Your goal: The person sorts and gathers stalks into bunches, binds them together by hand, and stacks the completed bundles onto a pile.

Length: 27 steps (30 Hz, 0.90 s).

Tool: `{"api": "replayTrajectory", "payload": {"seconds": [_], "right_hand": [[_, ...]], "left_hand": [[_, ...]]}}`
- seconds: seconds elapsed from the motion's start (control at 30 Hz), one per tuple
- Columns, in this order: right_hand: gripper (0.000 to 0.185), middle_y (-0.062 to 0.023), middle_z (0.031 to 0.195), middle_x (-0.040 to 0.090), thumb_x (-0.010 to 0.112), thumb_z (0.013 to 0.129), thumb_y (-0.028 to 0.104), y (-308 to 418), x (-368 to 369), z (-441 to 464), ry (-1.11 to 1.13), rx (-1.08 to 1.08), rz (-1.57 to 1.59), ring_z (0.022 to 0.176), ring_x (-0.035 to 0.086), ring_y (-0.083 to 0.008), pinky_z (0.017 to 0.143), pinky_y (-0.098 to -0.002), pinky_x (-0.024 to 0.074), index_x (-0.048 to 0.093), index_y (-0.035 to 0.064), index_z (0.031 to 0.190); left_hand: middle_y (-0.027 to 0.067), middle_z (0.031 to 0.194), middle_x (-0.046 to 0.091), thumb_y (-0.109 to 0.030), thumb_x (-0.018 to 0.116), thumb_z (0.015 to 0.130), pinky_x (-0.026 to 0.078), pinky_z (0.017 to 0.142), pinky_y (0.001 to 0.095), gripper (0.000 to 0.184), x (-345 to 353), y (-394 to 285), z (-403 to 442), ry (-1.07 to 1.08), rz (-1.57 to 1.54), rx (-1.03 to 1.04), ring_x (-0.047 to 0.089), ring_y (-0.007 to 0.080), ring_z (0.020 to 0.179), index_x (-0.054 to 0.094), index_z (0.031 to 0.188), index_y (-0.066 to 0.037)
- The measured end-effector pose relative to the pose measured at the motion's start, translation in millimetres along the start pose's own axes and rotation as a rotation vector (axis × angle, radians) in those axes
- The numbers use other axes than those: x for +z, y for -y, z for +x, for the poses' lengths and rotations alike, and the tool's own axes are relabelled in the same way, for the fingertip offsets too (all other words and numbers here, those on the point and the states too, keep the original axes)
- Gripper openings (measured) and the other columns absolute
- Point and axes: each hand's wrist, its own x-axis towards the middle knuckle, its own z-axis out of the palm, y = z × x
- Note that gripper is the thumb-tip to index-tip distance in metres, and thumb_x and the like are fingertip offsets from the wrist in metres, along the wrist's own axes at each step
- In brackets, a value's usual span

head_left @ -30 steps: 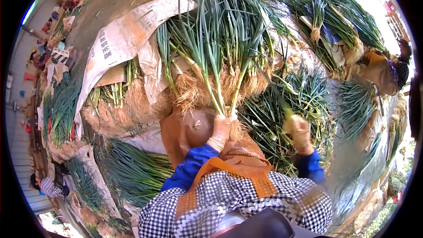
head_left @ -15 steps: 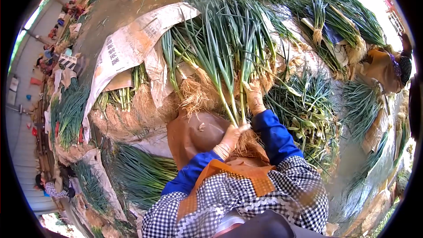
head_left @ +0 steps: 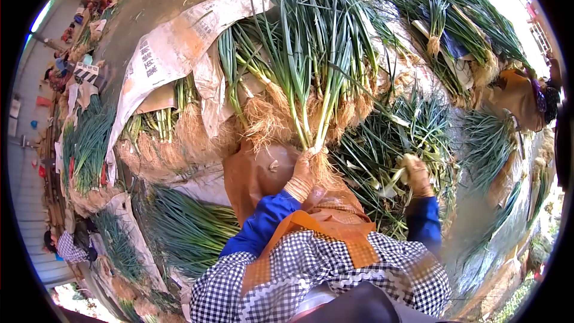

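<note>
From where I stand, the person's left hand (head_left: 303,170) is closed around a few green onions (head_left: 307,134), gripping them low on the pale stalks, just above the roots (head_left: 324,170). They stand up over the brown apron (head_left: 254,170), leaves fanning away from the person, and their tops run into the bunches (head_left: 353,78) lying behind, so I can't make out where one lot ends and the other begins. The hand itself covers part of the stalk bases, and I can't count them surely.

The right hand (head_left: 418,176) is well apart from it, out over a heap of loose leaves (head_left: 427,122), its fingers bent. A pale strip (head_left: 392,184) shows at the fingertips, but it's all a bit smeared, and I can't tell whether it is pinched or free.

Beyond the left hand, toward one side, a printed sack (head_left: 173,42) partly covers more rooted bunches (head_left: 161,149); its lettering is too small for me to read. Another green pile (head_left: 191,227) lies beside the apron, partly cut off by the blue sleeve (head_left: 260,224). A dark shape (head_left: 359,306) blocks the bottom of the view. At the far right, another person (head_left: 545,98) is only partly visible, bent up against the curved dark edge.
</note>
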Motion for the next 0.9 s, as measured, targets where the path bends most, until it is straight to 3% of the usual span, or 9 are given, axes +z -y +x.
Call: {"api": "replayTrajectory", "payload": {"seconds": [0.03, 0.1, 0.23, 0.37, 0.53, 0.67, 0.8, 0.87, 0.9], "right_hand": [[0.022, -0.0004, 0.057, 0.047, 0.051, 0.087, 0.026, -12, -27, 8, 0.012, 0.172, -0.006, 0.049, 0.043, -0.0100, 0.043, -0.0257, 0.0347, 0.050, 0.0138, 0.068], [0.032, -0.0088, 0.068, 0.061, 0.052, 0.086, 0.038, -31, -43, 24, -0.157, 0.157, -1.289, 0.059, 0.056, -0.0185, 0.056, -0.0317, 0.0456, 0.061, 0.0073, 0.089], [0.030, -0.0060, 0.069, 0.061, 0.050, 0.088, 0.034, 29, 80, 55, -0.003, -0.314, -0.285, 0.062, 0.055, -0.0162, 0.060, -0.0293, 0.0456, 0.062, 0.0069, 0.096], [0.031, -0.0054, 0.068, 0.060, 0.052, 0.088, 0.033, 86, 149, 87, 0.117, -0.365, -0.123, 0.065, 0.055, -0.0125, 0.060, -0.0278, 0.0451, 0.062, 0.0043, 0.095], [0.037, -0.0042, 0.064, 0.058, 0.057, 0.084, 0.040, 43, 185, 136, 0.228, -0.186, 0.225, 0.058, 0.050, -0.0111, 0.054, -0.0245, 0.0408, 0.065, 0.0045, 0.085], [0.036, -0.0041, 0.060, 0.054, 0.049, 0.089, 0.035, 27, 201, 108, -0.239, -0.293, 0.151, 0.057, 0.048, -0.0124, 0.055, -0.0286, 0.0411, 0.060, 0.0017, 0.079], [0.029, -0.0017, 0.068, 0.060, 0.048, 0.091, 0.027, 16, 194, 59, -0.092, -0.270, 0.360, 0.057, 0.049, -0.0071, 0.051, -0.0242, 0.0407, 0.062, 0.0018, 0.088], [0.015, -0.0069, 0.066, 0.055, 0.052, 0.088, 0.014, 9, 161, 23, 0.013, -0.741, -0.274, 0.054, 0.051, -0.0117, 0.047, -0.0238, 0.0422, 0.058, 0.0028, 0.080], [0.015, -0.0006, 0.073, 0.060, 0.054, 0.087, 0.014, 10, 137, 1, 0.222, -0.464, -0.344, 0.062, 0.051, -0.0047, 0.053, -0.0210, 0.0422, 0.064, 0.0038, 0.090]], "left_hand": [[0.0091, 0.078, 0.063, -0.008, 0.059, 0.076, 0.052, 0.059, 0.0261, 0.025, -5, -2, 2, -0.010, -0.009, -0.042, 0.060, 0.0165, 0.068, 0.058, 0.099, 0.002], [0.0095, 0.079, 0.063, -0.009, 0.059, 0.076, 0.052, 0.059, 0.0259, 0.025, 3, -3, -5, 0.040, 0.026, -0.105, 0.061, 0.0167, 0.068, 0.058, 0.098, 0.003], [0.0098, 0.084, 0.063, -0.008, 0.060, 0.075, 0.051, 0.062, 0.0264, 0.027, 20, 6, -18, 0.045, 0.174, -0.015, 0.061, 0.0180, 0.072, 0.056, 0.100, 0.001], [0.0077, 0.094, 0.060, -0.005, 0.060, 0.076, 0.047, 0.079, 0.0263, 0.036, 27, 10, -31, 0.129, 0.364, 0.105, 0.059, 0.0186, 0.087, 0.052, 0.110, 0.000], [0.0069, 0.083, 0.060, -0.009, 0.059, 0.080, 0.050, 0.064, 0.0273, 0.026, -2, 11, -19, 0.074, 0.239, -0.050, 0.059, 0.0165, 0.070, 0.055, 0.104, 0.000], [0.0089, 0.075, 0.060, -0.011, 0.056, 0.083, 0.052, 0.058, 0.0315, 0.018, 9, 23, -21, -0.061, 0.139, -0.041, 0.060, 0.0198, 0.065, 0.056, 0.097, 0.001], [0.0089, 0.076, 0.060, -0.011, 0.056, 0.083, 0.052, 0.057, 0.0296, 0.017, 9, 20, -21, 0.004, 0.002, -0.133, 0.060, 0.0185, 0.065, 0.056, 0.097, 0.000], [0.0087, 0.078, 0.061, -0.010, 0.056, 0.083, 0.052, 0.057, 0.0289, 0.020, 29, 10, -26, -0.021, 0.031, -0.104, 0.059, 0.0175, 0.064, 0.055, 0.100, 0.001], [0.0085, 0.080, 0.061, -0.010, 0.056, 0.083, 0.052, 0.057, 0.0283, 0.023, 33, 11, -27, -0.049, 0.047, -0.078, 0.059, 0.0164, 0.064, 0.054, 0.103, 0.001]]}}
